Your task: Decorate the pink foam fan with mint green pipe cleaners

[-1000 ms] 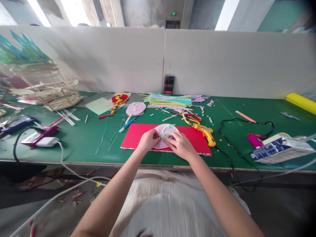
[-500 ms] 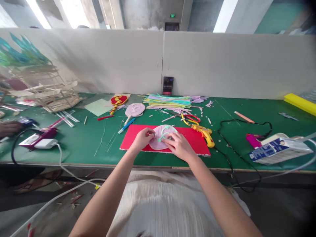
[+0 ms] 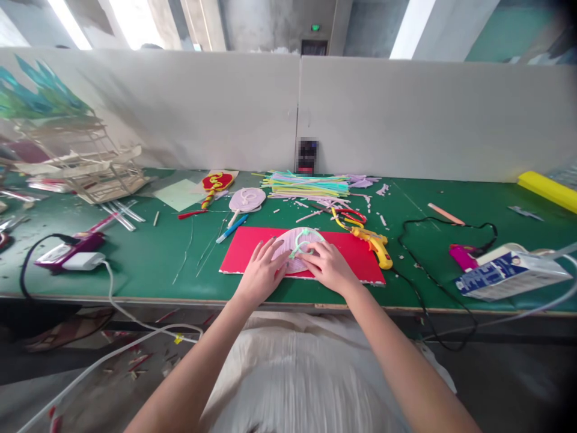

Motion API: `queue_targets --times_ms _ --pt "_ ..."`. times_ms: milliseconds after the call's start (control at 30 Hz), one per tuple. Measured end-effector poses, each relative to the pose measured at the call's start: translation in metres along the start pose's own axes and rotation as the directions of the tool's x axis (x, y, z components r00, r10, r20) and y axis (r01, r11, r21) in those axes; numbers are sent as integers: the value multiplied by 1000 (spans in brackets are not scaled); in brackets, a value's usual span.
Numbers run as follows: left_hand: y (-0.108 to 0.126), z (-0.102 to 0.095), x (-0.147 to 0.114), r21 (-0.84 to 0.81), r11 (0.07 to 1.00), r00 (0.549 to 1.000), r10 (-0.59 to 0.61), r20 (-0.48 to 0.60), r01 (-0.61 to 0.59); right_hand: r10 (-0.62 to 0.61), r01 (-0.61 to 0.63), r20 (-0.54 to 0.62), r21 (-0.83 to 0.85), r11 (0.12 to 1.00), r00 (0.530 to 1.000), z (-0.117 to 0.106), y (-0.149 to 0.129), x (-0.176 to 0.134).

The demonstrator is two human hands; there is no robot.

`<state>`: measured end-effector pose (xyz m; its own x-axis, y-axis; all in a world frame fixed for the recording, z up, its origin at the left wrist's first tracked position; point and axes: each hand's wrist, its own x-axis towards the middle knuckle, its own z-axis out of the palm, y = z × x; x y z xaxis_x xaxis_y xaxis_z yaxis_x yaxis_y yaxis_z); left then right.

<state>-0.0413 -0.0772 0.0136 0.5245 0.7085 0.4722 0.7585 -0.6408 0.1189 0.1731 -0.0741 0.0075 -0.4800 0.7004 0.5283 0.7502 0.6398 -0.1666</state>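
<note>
A round pale-purple disc [image 3: 288, 242] lies on a red board [image 3: 351, 252] in front of me. On its face is a curled mint-green strip [image 3: 301, 240] that looks like pipe cleaner. My left hand [image 3: 265, 270] rests on the disc's left side, fingers spread and stretched out, the thumb reaching toward the strip's lower end. At the disc's right side my right hand [image 3: 328, 264] has bent fingers pressed together on the mint-green strip. Those fingers cover part of the strip and of the disc's right edge.
Behind the board lie a bundle of coloured strips [image 3: 306, 185], scissors [image 3: 349, 216] and a second purple disc [image 3: 247, 199]. A yellow glue gun [image 3: 373, 242] touches the board's right side, its black cord trailing right. To the left sits a power strip [image 3: 74, 252].
My left hand has come down from the disc's upper left edge, its fingers opening from a pinch to lie spread. My right hand stays put. A person's hand at far left has gone from view.
</note>
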Motion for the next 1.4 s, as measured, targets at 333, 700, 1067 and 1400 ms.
queue_targets --times_ms 333,700,1067,1400 --pt "3 -5 0 20 1000 999 -16 31 16 5 -5 16 2 1000 1000 1 1 -1" --pt "3 -4 1 -6 1000 999 -25 42 26 7 -7 4 -11 1000 1000 1 0 -1" --pt "1 -1 0 -26 999 999 -29 30 30 7 -7 5 -9 1000 1000 1 1 -1" --pt "-2 5 0 -51 998 1000 -22 7 22 9 -9 -1 -11 1000 1000 0 0 -1"
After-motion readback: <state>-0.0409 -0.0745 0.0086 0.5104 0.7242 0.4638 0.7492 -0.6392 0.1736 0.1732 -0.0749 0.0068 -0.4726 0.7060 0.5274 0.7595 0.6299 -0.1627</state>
